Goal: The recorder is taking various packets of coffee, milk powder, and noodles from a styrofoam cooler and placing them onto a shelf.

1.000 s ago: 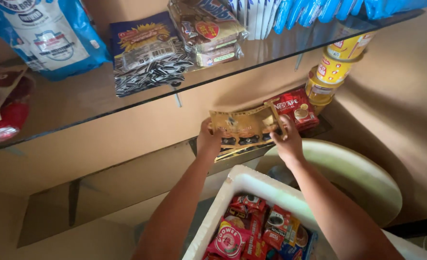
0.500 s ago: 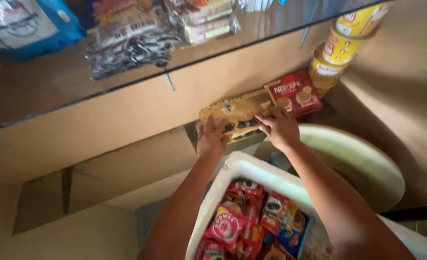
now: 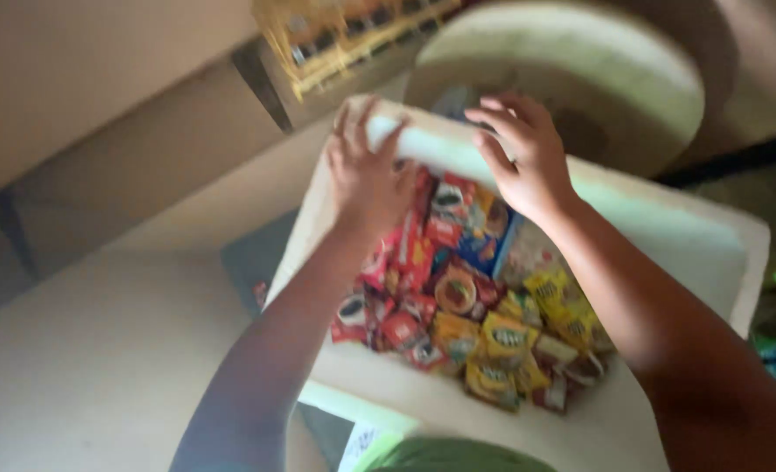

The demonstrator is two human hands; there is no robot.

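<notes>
A white foam box sits below me, filled with several small snack packets in red, yellow and blue. My left hand hovers over the box's far left corner with fingers spread, holding nothing. Close beside it, my right hand is above the far rim, fingers apart and empty. Both hands are just over the packets at the back of the box; the frame is blurred, so contact with them is unclear.
A round pale lid or tub lies beyond the box. A yellowish packet rests on a shelf edge at the top. A beige wall panel fills the left side.
My hands let go of the tan packet on the shelf and dropped down to the foam box. The view swung downward, so the upper shelves left the frame.
</notes>
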